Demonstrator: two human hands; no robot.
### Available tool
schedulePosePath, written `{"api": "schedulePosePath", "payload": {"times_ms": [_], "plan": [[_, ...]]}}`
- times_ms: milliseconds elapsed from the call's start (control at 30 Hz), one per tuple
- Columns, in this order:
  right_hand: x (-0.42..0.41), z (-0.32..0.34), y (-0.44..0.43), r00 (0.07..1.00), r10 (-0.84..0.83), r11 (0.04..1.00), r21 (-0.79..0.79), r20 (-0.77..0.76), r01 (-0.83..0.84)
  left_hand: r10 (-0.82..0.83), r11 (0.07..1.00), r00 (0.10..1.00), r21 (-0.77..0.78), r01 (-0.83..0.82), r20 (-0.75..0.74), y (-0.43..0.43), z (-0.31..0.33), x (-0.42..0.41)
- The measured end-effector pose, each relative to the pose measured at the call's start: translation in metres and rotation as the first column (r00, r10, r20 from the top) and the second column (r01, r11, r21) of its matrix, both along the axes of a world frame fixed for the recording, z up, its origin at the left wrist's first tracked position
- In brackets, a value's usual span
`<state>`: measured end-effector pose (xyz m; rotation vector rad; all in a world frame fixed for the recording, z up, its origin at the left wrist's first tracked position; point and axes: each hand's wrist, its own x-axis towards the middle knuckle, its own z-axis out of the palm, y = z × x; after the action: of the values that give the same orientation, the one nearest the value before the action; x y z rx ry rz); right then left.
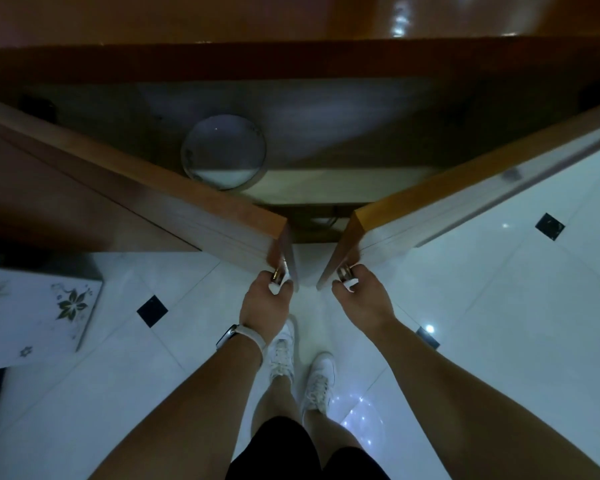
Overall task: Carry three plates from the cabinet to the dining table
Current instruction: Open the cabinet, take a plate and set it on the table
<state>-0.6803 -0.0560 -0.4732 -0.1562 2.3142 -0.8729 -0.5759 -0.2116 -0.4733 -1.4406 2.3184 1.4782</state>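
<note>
I am holding both doors of the low brown wooden cabinet [291, 64] half open. My left hand [265, 306] is closing around the small metal handle of the left wooden door [174, 199], and my right hand [361, 299] is gripping the metal handle of the right wooden door [465, 188]. The round white plates [224, 152] are lying flat on the dim shelf inside, ahead of my hands and a little to the left, so I judge the left hand is nearer. How many are stacked, I cannot tell. The gap between the door edges is narrow; both doors are needing more swing outward over the white tiled floor [499, 306], where room is free.
</note>
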Motion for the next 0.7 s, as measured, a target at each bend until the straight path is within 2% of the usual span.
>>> {"api": "schedulePosePath", "payload": {"times_ms": [267, 433, 533, 700], "plan": [[0.033, 0.003, 0.041, 0.995, -0.001, 0.995, 0.101, -0.103, 0.012, 0.040, 0.999, 0.998, 0.000, -0.040, 0.050, 0.010, 0.000, 0.057], [0.053, 0.001, 0.059, 0.966, -0.175, 0.976, 0.094, -0.190, 0.196, 0.138, 0.990, 0.990, -0.041, -0.138, -0.021, 0.009, 0.011, 0.099], [0.066, 0.004, 0.071, 0.949, -0.220, 0.960, 0.120, -0.226, 0.251, 0.150, 0.987, 0.987, -0.051, -0.152, -0.049, 0.003, 0.020, 0.124], [0.086, 0.021, 0.096, 0.905, -0.314, 0.917, 0.155, -0.286, 0.367, 0.153, 0.984, 0.985, -0.100, -0.145, 0.078, -0.013, 0.030, 0.165]]}}
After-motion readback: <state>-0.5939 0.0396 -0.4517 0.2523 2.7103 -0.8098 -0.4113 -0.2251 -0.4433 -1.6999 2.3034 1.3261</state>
